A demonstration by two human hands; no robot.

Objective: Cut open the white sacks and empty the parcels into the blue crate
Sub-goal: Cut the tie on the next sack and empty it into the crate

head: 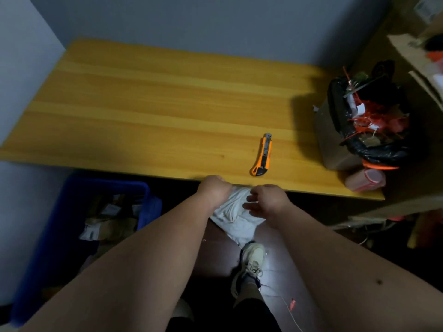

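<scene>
Two hands on white sack point(236, 216) — left hand point(213, 188) gripping top, right hand point(266, 200) fingers loose.

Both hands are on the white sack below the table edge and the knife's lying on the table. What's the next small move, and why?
Probably lift the white sack onto the table. The left hand grips its bunched top; the right hand rests loosely on it. It hangs below the table edge, and the utility knife lies untouched nearby, so cutting needs the sack up and the right hand free.
</scene>
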